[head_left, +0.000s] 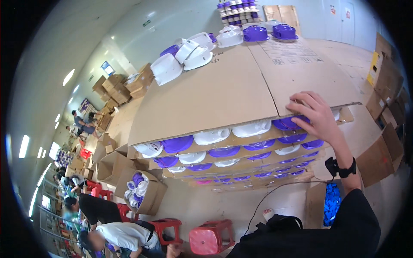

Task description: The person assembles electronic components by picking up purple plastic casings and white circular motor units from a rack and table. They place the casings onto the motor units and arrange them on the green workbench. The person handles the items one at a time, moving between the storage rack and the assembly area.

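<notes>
A large brown cardboard sheet (pixel 206 94) lies on top of a stack of layered plastic parts. My right hand (pixel 316 112) is at the sheet's near edge, right of its centre crease. Its fingers curl on the upper face while the thumb sits below the edge, beside a purple part (pixel 287 123); the grip closes round the cardboard. White parts (pixel 251 128) and purple parts (pixel 177 144) poke out between the cardboard layers beneath. On the sheet's far side rest loose white housings (pixel 167 69) and purple housings (pixel 255 33). My left hand is not clearly visible.
An open carton (pixel 150 198) of white and purple parts stands left of the stack. Red stools (pixel 205 238) and seated people (pixel 124 234) are at lower left. A box of blue pieces (pixel 331 204) is by my right side; cartons (pixel 378 155) lean at right. A dark cable (pixel 275 189) trails from my wrist strap.
</notes>
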`<state>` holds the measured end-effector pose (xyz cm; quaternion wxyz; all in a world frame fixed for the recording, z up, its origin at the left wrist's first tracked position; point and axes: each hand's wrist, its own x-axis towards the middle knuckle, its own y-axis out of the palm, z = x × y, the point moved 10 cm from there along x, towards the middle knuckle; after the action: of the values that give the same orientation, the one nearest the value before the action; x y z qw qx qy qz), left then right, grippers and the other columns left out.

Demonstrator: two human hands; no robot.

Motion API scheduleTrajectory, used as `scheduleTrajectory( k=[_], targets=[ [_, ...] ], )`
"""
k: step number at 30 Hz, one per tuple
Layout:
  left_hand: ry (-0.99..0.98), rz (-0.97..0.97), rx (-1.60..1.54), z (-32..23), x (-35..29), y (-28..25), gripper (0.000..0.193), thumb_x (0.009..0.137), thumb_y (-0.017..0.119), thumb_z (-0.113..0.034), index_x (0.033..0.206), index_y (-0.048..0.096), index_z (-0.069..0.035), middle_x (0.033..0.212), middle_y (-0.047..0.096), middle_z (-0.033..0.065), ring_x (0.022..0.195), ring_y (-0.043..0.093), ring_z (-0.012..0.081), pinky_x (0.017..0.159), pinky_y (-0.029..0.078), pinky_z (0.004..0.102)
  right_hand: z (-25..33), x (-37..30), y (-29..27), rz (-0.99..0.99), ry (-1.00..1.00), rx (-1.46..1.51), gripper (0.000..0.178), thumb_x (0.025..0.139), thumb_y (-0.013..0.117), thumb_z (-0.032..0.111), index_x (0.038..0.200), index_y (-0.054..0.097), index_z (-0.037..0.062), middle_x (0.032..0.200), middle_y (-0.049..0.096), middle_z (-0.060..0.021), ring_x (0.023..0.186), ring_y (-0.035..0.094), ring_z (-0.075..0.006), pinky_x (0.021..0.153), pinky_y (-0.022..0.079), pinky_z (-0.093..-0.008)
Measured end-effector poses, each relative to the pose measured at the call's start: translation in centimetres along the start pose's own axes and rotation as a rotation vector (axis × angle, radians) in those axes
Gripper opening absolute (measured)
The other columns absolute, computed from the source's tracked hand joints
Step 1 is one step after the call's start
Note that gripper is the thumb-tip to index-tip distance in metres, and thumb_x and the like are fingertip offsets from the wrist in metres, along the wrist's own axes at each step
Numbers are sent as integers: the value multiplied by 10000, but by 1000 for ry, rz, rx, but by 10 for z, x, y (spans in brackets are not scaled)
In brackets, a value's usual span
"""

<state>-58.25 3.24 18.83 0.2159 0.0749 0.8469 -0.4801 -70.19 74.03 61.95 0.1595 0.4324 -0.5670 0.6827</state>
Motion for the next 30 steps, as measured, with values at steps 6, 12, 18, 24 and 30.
scheduleTrajectory(
  k=[6, 12, 18, 24, 30],
  targets=[
    [486, -456, 121, -372, -14, -225, 136, 902, 569, -91, 884, 647, 19, 690, 651, 104, 631, 647, 167, 604, 499, 303, -10, -5, -3, -94, 34, 1, 230, 727, 723, 165, 944, 684, 103, 980, 624, -64, 852, 598, -240, 721, 483, -359],
    [960, -737, 494, -688, 71, -331, 351, 835, 646, -167, 1150, 588, -23, 1094, 651, 167, 1020, 623, 336, 875, 488, 386, -22, -8, -2, -58, 104, 3, 281, 672, 728, 150, 944, 693, 86, 988, 621, -110, 850, 601, -279, 710, 464, -380],
    [717, -616, 661, -764, 261, -383, 687, 691, 765, -246, 1309, 515, -78, 1248, 602, 170, 1153, 565, 352, 989, 454, 411, -20, -2, 3, -23, 130, 71, 322, 690, 730, 193, 1002, 701, 122, 1034, 619, -101, 908, 604, -269, 729, 465, -370],
    [951, -313, 579, -785, 303, -344, 417, 610, 804, -165, 1016, 724, -116, 1019, 720, 93, 953, 670, 208, 816, 507, 338, -24, -4, 16, 44, 151, 41, 355, 671, 716, 144, 1022, 702, 92, 1064, 629, -139, 917, 623, -309, 755, 482, -394],
    [529, -854, 744, -749, 308, -361, 462, 629, 862, -313, 1022, 713, -124, 1055, 695, 94, 1051, 628, 299, 884, 511, 410, -14, -6, 21, 61, 126, 33, 370, 732, 665, 90, 1095, 671, 18, 1124, 612, -197, 947, 602, -361, 811, 479, -424]
  ],
)
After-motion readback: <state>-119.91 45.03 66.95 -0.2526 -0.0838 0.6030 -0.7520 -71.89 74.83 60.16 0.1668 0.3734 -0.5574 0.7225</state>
